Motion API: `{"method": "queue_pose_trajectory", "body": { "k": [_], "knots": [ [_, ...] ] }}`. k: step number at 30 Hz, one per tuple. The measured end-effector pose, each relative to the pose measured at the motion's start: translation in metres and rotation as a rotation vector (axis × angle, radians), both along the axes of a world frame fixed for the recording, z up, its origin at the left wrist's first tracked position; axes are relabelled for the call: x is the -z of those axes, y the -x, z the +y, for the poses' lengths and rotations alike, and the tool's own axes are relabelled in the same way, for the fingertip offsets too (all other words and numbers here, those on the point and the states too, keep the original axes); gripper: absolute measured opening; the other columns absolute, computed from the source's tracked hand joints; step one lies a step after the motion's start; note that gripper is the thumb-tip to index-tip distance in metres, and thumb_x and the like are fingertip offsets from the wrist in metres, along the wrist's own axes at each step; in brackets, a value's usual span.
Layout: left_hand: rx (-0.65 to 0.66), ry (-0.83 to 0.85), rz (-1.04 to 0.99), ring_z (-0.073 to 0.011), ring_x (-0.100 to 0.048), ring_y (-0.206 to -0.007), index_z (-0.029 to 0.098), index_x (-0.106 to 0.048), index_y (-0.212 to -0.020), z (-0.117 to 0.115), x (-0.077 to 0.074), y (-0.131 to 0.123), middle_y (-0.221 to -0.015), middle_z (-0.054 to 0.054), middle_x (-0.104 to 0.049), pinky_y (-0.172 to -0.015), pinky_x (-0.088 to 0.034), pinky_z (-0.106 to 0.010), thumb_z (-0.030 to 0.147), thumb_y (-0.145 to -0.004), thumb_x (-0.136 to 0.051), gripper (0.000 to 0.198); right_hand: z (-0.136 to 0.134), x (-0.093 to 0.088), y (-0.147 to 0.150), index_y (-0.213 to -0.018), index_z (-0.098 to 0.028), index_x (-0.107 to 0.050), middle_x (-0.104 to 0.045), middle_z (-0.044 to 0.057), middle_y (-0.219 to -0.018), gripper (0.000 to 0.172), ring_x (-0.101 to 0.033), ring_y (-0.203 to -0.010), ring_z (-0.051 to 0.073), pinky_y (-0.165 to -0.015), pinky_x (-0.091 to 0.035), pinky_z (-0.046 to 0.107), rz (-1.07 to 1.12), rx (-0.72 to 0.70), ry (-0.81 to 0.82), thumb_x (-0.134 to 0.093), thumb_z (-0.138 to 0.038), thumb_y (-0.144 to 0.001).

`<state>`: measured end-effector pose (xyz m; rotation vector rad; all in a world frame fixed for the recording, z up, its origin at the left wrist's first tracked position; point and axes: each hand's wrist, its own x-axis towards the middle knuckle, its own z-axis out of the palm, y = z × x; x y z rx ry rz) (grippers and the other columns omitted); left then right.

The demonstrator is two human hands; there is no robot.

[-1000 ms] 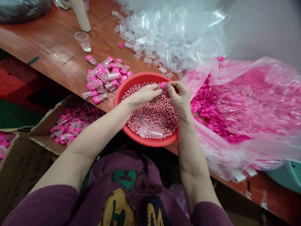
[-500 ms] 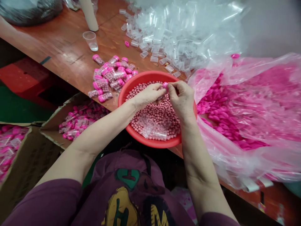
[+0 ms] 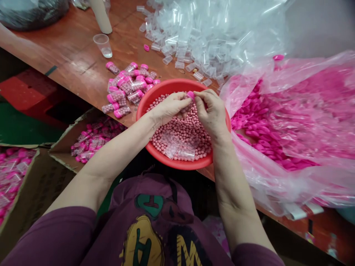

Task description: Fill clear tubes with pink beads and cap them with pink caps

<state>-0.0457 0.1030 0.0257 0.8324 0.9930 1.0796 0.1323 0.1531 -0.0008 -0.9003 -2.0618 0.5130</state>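
Observation:
Over a red plastic basin (image 3: 159, 157) of pink beads (image 3: 184, 132), my left hand (image 3: 171, 107) is closed around a small clear bottle (image 3: 186, 108), mostly hidden by the fingers. A bright pink cap (image 3: 190, 94) sits at the bottle's top. My right hand (image 3: 212, 114) pinches the cap's side with thumb and forefinger; whether it is fully seated I cannot tell. Several uncapped clear tubes (image 3: 185, 153) lie on the beads at the basin's near side.
Filled, pink-capped bottles (image 3: 126, 85) are heaped left of the basin. Clear empty tubes (image 3: 180, 48) pile up behind it. A plastic bag of pink caps (image 3: 260, 129) lies right. Cardboard boxes (image 3: 62, 147) of filled bottles stand lower left. A plastic cup (image 3: 103, 46) stands on the table.
The view has shifted slightly. My right fingers have moved from the cap's near side to its upper right edge, and the left hand has turned the bottle a little.

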Motion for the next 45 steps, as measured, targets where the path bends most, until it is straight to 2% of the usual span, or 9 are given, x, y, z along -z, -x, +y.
{"method": "queue_pose_trajectory", "body": {
  "k": [2,7,16,23,28,34,37,41,45],
  "knots": [
    [-0.026,0.003,-0.042,-0.0059,-0.052,-0.060,0.018,-0.056,-0.084,0.001,-0.001,0.001,-0.072,0.005,-0.057,-0.064,-0.040,-0.020,0.017,-0.112,-0.067,0.030,0.000,0.002,-0.001,-0.128,-0.030,-0.078,-0.080,0.010,-0.129,0.027,-0.075,-0.121,0.031,-0.114,-0.062,0.053,-0.042,-0.013,-0.001,-0.070,-0.048,-0.109],
    [-0.111,-0.053,-0.008,-0.0076,-0.056,-0.072,0.016,-0.060,-0.086,0.003,-0.002,-0.003,-0.078,0.004,-0.061,-0.074,-0.043,-0.020,0.010,-0.109,-0.067,0.025,-0.002,0.012,0.004,-0.157,-0.021,-0.061,-0.069,0.021,-0.154,0.076,-0.064,-0.144,0.046,-0.125,-0.051,0.073,-0.306,0.103,-0.128,-0.090,-0.044,-0.091],
    [-0.143,-0.106,0.141,-0.0089,-0.052,-0.075,0.015,-0.060,-0.079,0.006,0.004,-0.014,-0.077,0.004,-0.059,-0.078,-0.042,-0.022,0.000,-0.107,-0.062,0.031,-0.008,0.014,0.014,-0.145,-0.014,-0.060,-0.071,0.023,-0.132,0.051,-0.066,-0.130,0.045,-0.115,-0.051,0.069,-0.599,0.195,-0.196,-0.070,-0.034,-0.099],
    [-0.085,-0.121,0.048,-0.0099,-0.058,-0.079,0.016,-0.059,-0.083,0.006,0.012,-0.009,-0.080,0.003,-0.061,-0.081,-0.046,-0.021,0.006,-0.106,-0.065,0.026,-0.009,0.009,0.012,-0.152,-0.012,-0.056,-0.069,0.025,-0.139,0.059,-0.065,-0.136,0.047,-0.119,-0.048,0.074,-0.648,0.140,-0.190,-0.071,-0.034,-0.098],
    [-0.218,-0.250,0.196,-0.0117,-0.061,-0.083,0.018,-0.062,-0.092,0.014,0.020,-0.007,-0.086,0.002,-0.064,-0.082,-0.048,-0.022,0.004,-0.105,-0.063,0.019,-0.005,0.009,-0.002,-0.167,-0.022,-0.040,-0.055,0.026,-0.168,0.086,-0.058,-0.154,0.040,-0.130,-0.050,0.065,-0.237,0.100,-0.073,-0.083,-0.046,-0.095],
    [-0.267,-0.398,0.396,-0.0140,-0.060,-0.082,0.018,-0.065,-0.099,0.018,0.026,-0.004,-0.087,0.001,-0.066,-0.082,-0.047,-0.026,0.005,-0.105,-0.063,0.014,0.025,0.026,-0.020,-0.124,-0.029,-0.065,-0.078,0.007,-0.114,0.057,-0.080,-0.100,0.026,-0.099,-0.071,0.049,0.307,0.080,0.399,-0.082,-0.074,-0.093],
    [-0.202,-0.483,0.539,-0.0156,-0.064,-0.087,0.017,-0.069,-0.104,0.015,0.028,-0.005,-0.092,-0.001,-0.073,-0.087,-0.047,-0.029,0.007,-0.105,-0.064,0.011,0.026,0.023,-0.017,-0.127,-0.030,-0.069,-0.079,0.006,-0.114,0.050,-0.080,-0.101,0.026,-0.100,-0.071,0.050,0.354,0.139,0.261,-0.077,-0.070,-0.098],
    [-0.148,-0.447,0.584,-0.0166,-0.068,-0.093,0.016,-0.070,-0.102,0.018,0.028,-0.005,-0.097,-0.002,-0.076,-0.089,-0.048,-0.029,0.003,-0.101,-0.063,0.015,0.013,0.013,-0.008,-0.135,-0.028,-0.072,-0.078,0.012,-0.127,0.033,-0.077,-0.123,0.031,-0.117,-0.063,0.058,0.062,0.066,0.055,-0.060,-0.044,-0.109],
    [-0.181,-0.320,0.526,-0.0141,-0.059,-0.082,0.018,-0.061,-0.084,0.020,0.025,-0.004,-0.082,0.001,-0.065,-0.079,-0.043,-0.028,0.002,-0.101,-0.064,0.023,-0.001,0.012,0.005,-0.161,-0.018,-0.057,-0.063,0.024,-0.157,0.068,-0.060,-0.150,0.043,-0.130,-0.048,0.072,-0.330,0.059,-0.097,-0.067,-0.027,-0.094]
  ]
}}
